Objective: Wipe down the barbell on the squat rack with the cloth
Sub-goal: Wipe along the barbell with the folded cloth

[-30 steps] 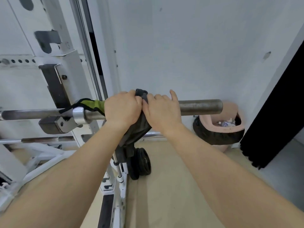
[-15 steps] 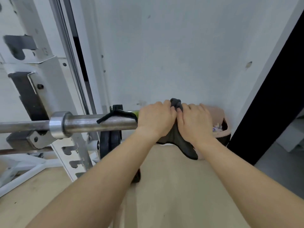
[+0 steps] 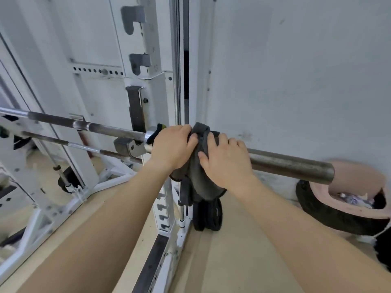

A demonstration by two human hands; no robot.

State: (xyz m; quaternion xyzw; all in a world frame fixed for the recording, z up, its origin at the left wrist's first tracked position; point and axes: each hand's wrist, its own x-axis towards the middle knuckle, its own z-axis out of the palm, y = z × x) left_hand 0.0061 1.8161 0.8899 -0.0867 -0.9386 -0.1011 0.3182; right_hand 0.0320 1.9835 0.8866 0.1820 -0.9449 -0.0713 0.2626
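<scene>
The steel barbell (image 3: 289,163) lies across the white squat rack (image 3: 148,81), its bare sleeve running right and ending over a bin. A dark grey cloth (image 3: 200,176) is wrapped over the sleeve just right of the collar, with a loose end hanging below. My left hand (image 3: 172,148) grips the cloth-covered sleeve right beside the collar. My right hand (image 3: 225,163) presses on the cloth next to it, fingers curled over the bar. A green-black strap end shows by the collar.
A pink bin (image 3: 359,187) with a black liner stands by the wall at the right, under the sleeve's end. Black weight plates (image 3: 208,214) sit on the floor at the rack's foot. A second thinner bar (image 3: 69,143) runs lower on the left. A white wall rises close behind.
Both hands and the cloth slid back left along the sleeve, from its outer end to beside the collar. The bare sleeve end now shows at the right.
</scene>
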